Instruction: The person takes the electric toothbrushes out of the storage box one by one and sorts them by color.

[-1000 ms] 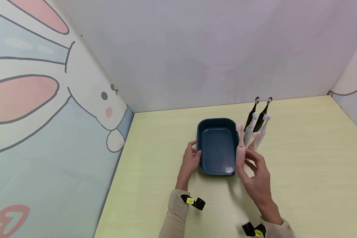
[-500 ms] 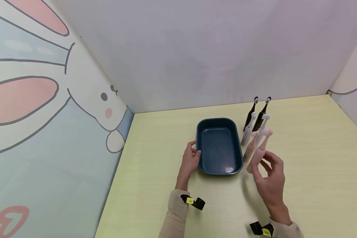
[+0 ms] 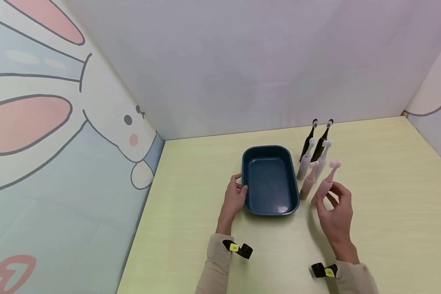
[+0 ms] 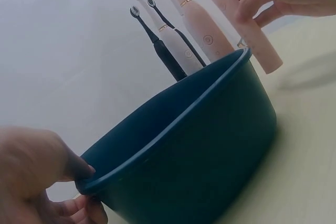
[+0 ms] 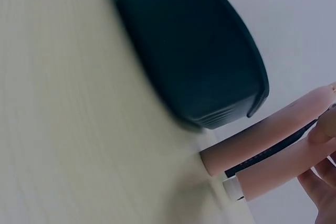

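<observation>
My left hand [image 3: 235,201] grips the left rim of a dark blue plastic basin [image 3: 268,183], thumb over the edge and fingers outside, as the left wrist view shows. On the basin's right, my right hand [image 3: 336,214] pinches a pink electric toothbrush [image 3: 323,188] by its handle between thumb and fingers. That toothbrush leans slightly, its base close over the table. Beside it stands a second pink electric toothbrush [image 3: 307,188]. Behind are two white electric toothbrushes [image 3: 304,166] and two black ones [image 3: 307,145], all upright in two rows.
The pale wooden table [image 3: 191,183] runs back to a plain grey-white wall [image 3: 242,73]. At the left rises a wall panel [image 3: 59,171] with a cartoon rabbit. The toothbrushes stand close to the basin's right side.
My right hand has carried the pink toothbrush from over the basin's right edge rightward and down, beside the other pink one. The left hand and basin have stayed in place.
</observation>
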Demonstrator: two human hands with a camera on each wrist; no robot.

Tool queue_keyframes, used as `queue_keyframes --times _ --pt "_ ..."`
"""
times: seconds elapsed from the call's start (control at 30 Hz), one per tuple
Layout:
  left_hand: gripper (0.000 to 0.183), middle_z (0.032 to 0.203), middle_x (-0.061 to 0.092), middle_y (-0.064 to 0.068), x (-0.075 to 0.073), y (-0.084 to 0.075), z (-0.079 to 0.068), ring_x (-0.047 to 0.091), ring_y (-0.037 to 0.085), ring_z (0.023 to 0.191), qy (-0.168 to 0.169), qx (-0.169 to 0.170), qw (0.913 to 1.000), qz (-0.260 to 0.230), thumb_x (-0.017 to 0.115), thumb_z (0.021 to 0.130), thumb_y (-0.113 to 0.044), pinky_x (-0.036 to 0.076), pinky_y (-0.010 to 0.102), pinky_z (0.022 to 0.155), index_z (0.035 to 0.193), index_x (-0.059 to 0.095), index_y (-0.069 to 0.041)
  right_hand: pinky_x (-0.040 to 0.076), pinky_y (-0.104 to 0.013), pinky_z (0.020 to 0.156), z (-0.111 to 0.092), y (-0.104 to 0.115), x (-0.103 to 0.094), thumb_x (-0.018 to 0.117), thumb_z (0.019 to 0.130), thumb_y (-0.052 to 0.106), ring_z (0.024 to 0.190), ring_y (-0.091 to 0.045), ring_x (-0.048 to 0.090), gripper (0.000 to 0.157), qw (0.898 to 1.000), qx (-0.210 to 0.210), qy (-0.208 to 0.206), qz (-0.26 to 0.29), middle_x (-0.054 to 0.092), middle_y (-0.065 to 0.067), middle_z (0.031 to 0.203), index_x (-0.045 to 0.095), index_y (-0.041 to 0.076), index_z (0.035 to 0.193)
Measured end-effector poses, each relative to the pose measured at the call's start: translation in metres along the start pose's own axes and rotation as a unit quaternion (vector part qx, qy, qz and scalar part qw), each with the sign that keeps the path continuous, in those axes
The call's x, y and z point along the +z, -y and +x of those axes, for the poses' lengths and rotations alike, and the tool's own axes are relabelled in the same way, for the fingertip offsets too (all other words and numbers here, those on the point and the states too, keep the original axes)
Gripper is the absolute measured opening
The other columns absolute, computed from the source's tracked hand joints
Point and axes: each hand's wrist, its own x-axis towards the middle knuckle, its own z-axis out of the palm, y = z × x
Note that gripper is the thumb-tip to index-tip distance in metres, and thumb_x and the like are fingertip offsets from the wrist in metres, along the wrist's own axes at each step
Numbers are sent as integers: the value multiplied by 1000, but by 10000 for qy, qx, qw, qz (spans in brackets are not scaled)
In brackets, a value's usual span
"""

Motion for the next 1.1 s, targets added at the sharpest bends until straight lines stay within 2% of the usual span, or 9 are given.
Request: queue_keyframes --times 0.13,0.27,0.33,0.4,0.77,0.97,1.03,1.1 --pt "44 93 56 8 0 -1 -1 54 14 75 15 15 10000 -2 53 97 -15 45 25 64 140 41 -16 42 -5 87 3 -7 3 67 78 -12 107 5 48 52 9998 50 6 -197 44 22 118 46 -9 125" --pt "44 93 56 7 1 -2 -3 54 13 75 32 -17 10000 -12 53 97 -15 45 25 64 140 41 -16 40 -4 87 5 -11 2 66 81 -8 107 7 45 50 9988 186 64 -459 52 -2 116 45 -9 126" --pt "45 94 56 7 0 -2 -4 54 14 75 40 -30 10000 -33 53 98 -15 45 25 65 141 41 -16 39 -3 87 5 -11 2 65 82 -7 107 8 44 49 9982 242 86 -543 52 -15 117 44 -10 126" --pt "45 94 56 7 0 -2 -4 53 14 75 44 -25 10000 -45 53 98 -15 45 25 65 141 41 -16 38 -2 87 4 -12 2 65 82 -6 106 9 43 48 9977 282 109 -613 50 -21 118 44 -10 126" --pt "44 92 55 7 0 1 -5 53 13 73 0 29 10000 -63 53 97 -15 45 24 64 140 42 -17 38 -2 86 0 -15 3 67 82 -4 106 9 42 49 9971 360 41 -663 51 -22 118 46 -9 126" --pt "44 92 56 7 0 0 -4 53 13 73 20 46 9999 -102 53 97 -14 45 25 64 140 42 -16 37 -5 94 -3 -18 2 68 83 0 111 -1 45 53 9948 513 110 -870 49 -22 122 43 -7 129" --pt "45 92 56 8 0 0 -5 53 13 73 31 28 9999 -117 54 97 -13 45 25 64 140 42 -16 34 -9 99 -6 -14 0 67 81 -2 115 -5 45 54 9950 488 -28 -874 47 -22 124 44 -7 130" --pt "45 93 55 7 -1 -1 -6 53 14 75 3 33 10000 -22 54 97 -13 46 26 65 140 42 -16 32 -13 102 -11 -4 -1 63 80 -6 118 -9 44 50 9957 363 -440 -735 48 -23 125 47 -8 128"
